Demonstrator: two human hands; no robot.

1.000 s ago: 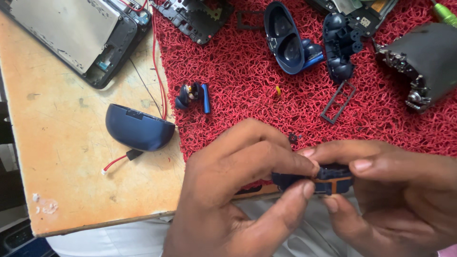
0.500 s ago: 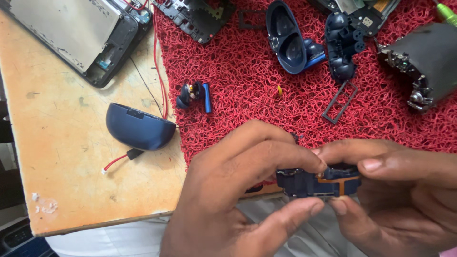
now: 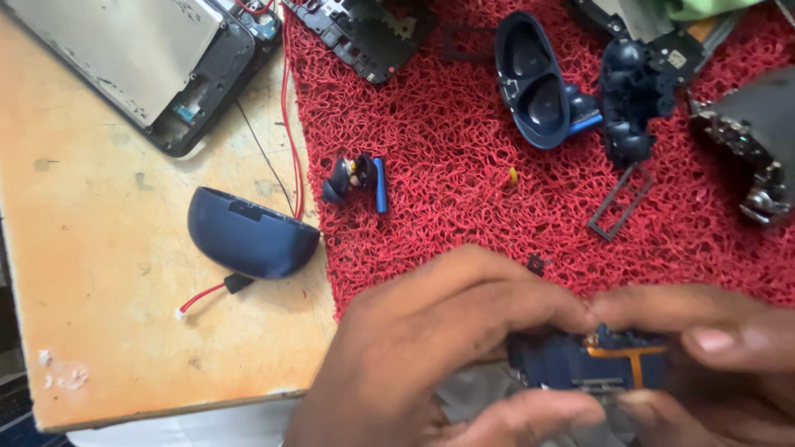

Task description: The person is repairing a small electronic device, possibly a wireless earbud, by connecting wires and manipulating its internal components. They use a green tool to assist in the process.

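Both hands are on the small blue circuit module (image 3: 590, 364) at the near edge of the bench (image 3: 108, 273), with the left hand (image 3: 431, 348) pinching its left end between thumb and fingers and the right hand (image 3: 712, 348) pinching the right end the same way, so it sits right between the two grips. Behind them on the red mat (image 3: 464, 165) there's a loose earbud (image 3: 356, 178) and an opened blue case half (image 3: 534, 79), and the blue shell (image 3: 248, 233) lies on the bare wood, well apart.
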